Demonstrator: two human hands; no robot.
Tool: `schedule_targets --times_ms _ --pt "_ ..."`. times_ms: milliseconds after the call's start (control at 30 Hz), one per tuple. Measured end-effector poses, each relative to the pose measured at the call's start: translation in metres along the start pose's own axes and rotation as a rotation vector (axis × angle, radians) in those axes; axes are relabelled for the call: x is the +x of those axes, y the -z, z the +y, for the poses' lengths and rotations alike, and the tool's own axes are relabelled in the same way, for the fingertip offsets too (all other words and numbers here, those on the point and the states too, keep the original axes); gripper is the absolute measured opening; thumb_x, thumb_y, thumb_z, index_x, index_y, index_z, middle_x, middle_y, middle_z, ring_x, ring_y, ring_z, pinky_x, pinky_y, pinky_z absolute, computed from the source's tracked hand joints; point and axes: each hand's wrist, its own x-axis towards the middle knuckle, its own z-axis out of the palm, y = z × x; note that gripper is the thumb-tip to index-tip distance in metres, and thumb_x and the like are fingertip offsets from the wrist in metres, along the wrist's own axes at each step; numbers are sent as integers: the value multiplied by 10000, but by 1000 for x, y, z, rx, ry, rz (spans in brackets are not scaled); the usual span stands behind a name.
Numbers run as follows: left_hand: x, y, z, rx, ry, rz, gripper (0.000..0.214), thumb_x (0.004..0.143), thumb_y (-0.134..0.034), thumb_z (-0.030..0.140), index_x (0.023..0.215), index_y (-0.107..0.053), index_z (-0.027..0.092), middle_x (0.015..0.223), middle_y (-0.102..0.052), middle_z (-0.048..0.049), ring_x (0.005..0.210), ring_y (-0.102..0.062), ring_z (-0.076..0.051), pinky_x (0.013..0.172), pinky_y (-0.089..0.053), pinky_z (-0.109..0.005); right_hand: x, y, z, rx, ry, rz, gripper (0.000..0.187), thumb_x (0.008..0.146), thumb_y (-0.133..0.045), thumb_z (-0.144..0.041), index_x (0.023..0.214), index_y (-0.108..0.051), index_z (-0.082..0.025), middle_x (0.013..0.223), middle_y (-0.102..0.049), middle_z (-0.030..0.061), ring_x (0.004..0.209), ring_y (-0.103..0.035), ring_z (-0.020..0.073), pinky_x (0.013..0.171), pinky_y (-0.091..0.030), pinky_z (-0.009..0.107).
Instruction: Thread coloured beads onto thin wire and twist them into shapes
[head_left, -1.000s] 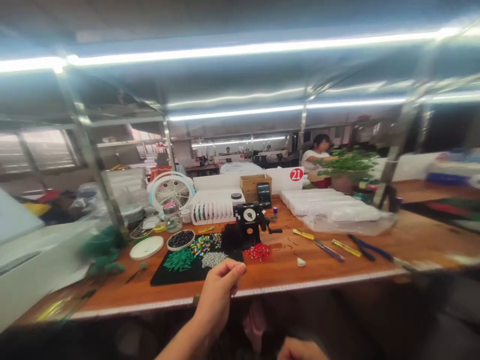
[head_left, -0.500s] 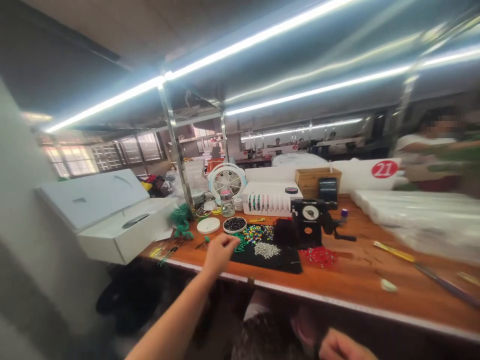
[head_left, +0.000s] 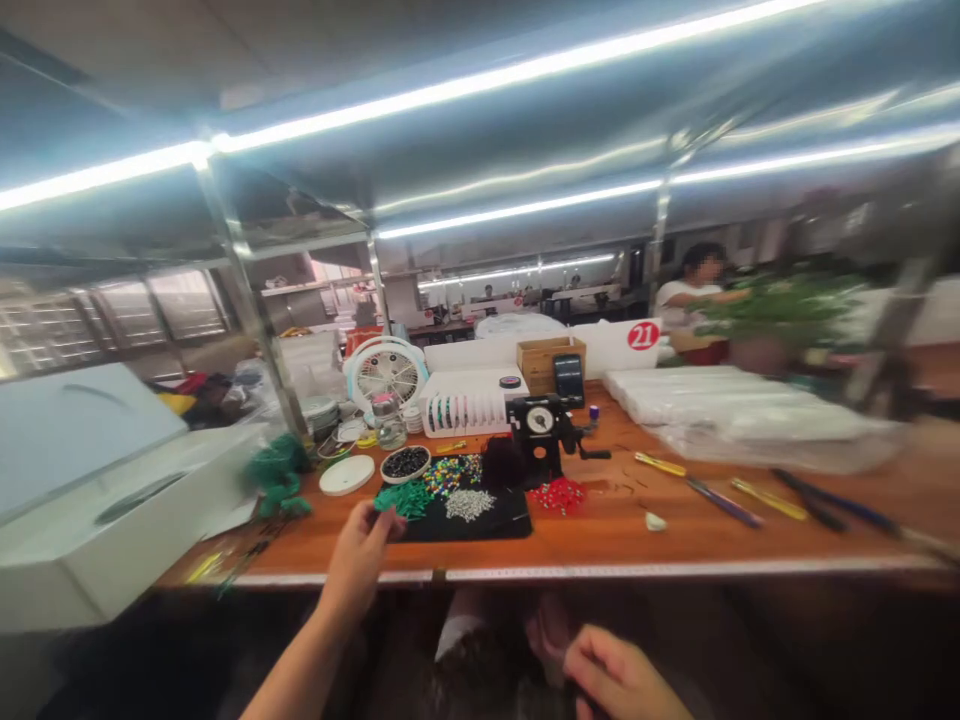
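Right hand (head_left: 619, 675): nearest, below the bench (head_left: 675, 545) edge; fingers curled, contents unclear.
Left hand (head_left: 358, 556): grip drawn together; cannot tell if it pinches anything.
Green beads (head_left: 403, 497): just beyond the left grip, on the black mat (head_left: 495, 522); heap runs left-right.

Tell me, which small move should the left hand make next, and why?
Probably reach slightly forward to the green beads: the left hand hovers just short of that pile, at the left edge of the black mat.

bench (head_left: 675, 540): glossy wood | mat (head_left: 480, 522): matt black cloth | beads (head_left: 559, 494): shiny plastic | fan (head_left: 385, 370): white plastic | posts (head_left: 247, 290): polished metal
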Motion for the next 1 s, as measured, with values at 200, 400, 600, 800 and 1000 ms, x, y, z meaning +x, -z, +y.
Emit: schedule_targets --times_ms 200,400,600,800,1000 --pt "-108 -87 24 -1007 473 -774 208 715 -705 297 772 -577 143 651 -610 -42 619 -580 -144 602 -441 -239 -6 -10 -32 155 236 308 433 806 -502 -585 782 -521 -153 528 -549 -16 386 -448 75 390 -323 176" --pt "-106 -100 26 -1077 502 -863 179 709 -726 261 693 -648 100 670 -608 -64 617 -536 -140 616 -422 -253 -6 -11 -32 242 345 345 385 829 -536 -526 799 -529 -143 555 -529 -24 418 -464 69 404 -345 173" --pt "-108 -101 18 -1015 490 -827 210 681 -743 285 643 -650 101 628 -583 -39 581 -484 -117 581 -385 -233 -6 -14 -29 259 313 298 386 828 -545 -518 802 -542 -133 566 -541 -18 419 -473 69 397 -352 170" --pt "-109 -103 11 -982 518 -810 227 655 -762 310 621 -646 117 611 -607 -47 582 -508 -131 590 -382 -242 -5 -17 -29 248 260 322 406 805 -562 -532 761 -539 -130 543 -533 -21 399 -442 57 384 -336 160" --pt "-108 -105 8 -921 569 -810 293 574 -808 358 570 -625 129 546 -605 -42 532 -519 -137 554 -374 -245 -4 -17 -29 257 242 303 411 789 -575 -541 737 -526 -137 523 -520 -30 389 -430 53 376 -323 154"
